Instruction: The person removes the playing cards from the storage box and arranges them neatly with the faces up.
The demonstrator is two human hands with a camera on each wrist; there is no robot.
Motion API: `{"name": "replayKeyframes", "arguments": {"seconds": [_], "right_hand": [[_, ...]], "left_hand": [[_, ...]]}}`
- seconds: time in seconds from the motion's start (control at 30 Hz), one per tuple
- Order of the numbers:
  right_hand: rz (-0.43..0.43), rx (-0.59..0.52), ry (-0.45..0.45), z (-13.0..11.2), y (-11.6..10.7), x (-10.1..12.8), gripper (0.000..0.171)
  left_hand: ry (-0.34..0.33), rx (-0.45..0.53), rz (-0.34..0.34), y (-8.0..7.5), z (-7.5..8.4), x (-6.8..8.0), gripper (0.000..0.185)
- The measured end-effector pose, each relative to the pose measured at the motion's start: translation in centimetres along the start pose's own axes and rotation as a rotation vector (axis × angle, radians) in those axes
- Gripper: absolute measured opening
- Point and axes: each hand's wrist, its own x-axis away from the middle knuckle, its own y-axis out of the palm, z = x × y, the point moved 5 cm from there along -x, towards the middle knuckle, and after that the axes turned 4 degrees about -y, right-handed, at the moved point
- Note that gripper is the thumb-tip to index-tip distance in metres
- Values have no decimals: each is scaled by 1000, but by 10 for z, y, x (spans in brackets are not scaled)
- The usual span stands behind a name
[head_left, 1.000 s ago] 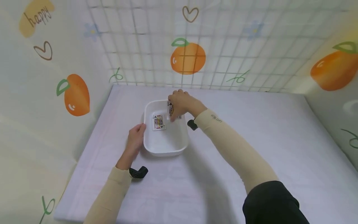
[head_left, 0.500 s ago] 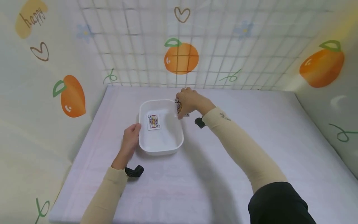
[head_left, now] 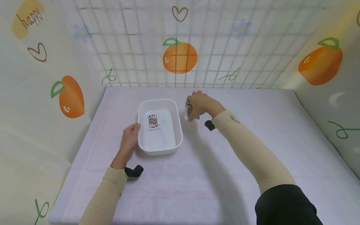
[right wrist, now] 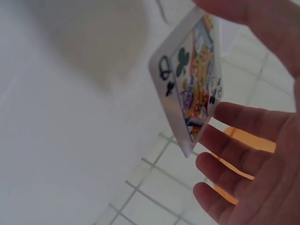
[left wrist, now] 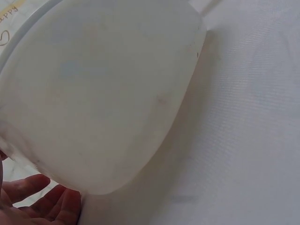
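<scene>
My right hand (head_left: 200,103) pinches a playing card, the queen of clubs (right wrist: 190,86), between thumb and fingers; in the head view it is just right of the white plastic tub (head_left: 180,125), above the table. The other fingers spread loosely below the card in the right wrist view. At the tub's left side, my left hand (head_left: 130,137) grips the rim, thumb on top and fingers (left wrist: 51,201) against the outer wall. Inside the tub a king card (head_left: 153,122) lies face up, toward its left side.
A white cloth covers the table (head_left: 225,150). Behind it stands a wire grid (head_left: 222,59) under a sheet printed with an orange fruit (head_left: 180,57). Patterned sheets also hang at left and right. A black device (head_left: 134,171) sits on the left wrist.
My right hand has moved right with the queen of clubs, from over the tub to beyond its right rim. The left hand keeps its grip; the head view has shifted slightly.
</scene>
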Motion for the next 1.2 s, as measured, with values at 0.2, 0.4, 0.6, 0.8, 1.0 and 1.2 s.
{"name": "replayKeyframes", "arguments": {"seconds": [0.2, 0.4, 0.6, 0.8, 1.0, 1.2], "right_hand": [[-20, -26, 5, 9, 16, -1, 81], [-59, -38, 5, 11, 32, -6, 83], [-86, -52, 2, 11, 41, -9, 86], [-107, -61, -13, 12, 52, -15, 86], [-118, -64, -33, 9, 62, -21, 87], [-122, -41, -59, 5, 67, -26, 88]], "left_hand": [[-14, 1, 12, 1, 0, -1, 52], [-28, -10, 22, 0, -2, -3, 53], [-40, -6, 23, 0, -4, -4, 53], [-44, 4, 16, 1, -3, -4, 53], [-22, 18, 15, -1, -3, -6, 51], [-18, 21, 13, -2, -4, -7, 51]]}}
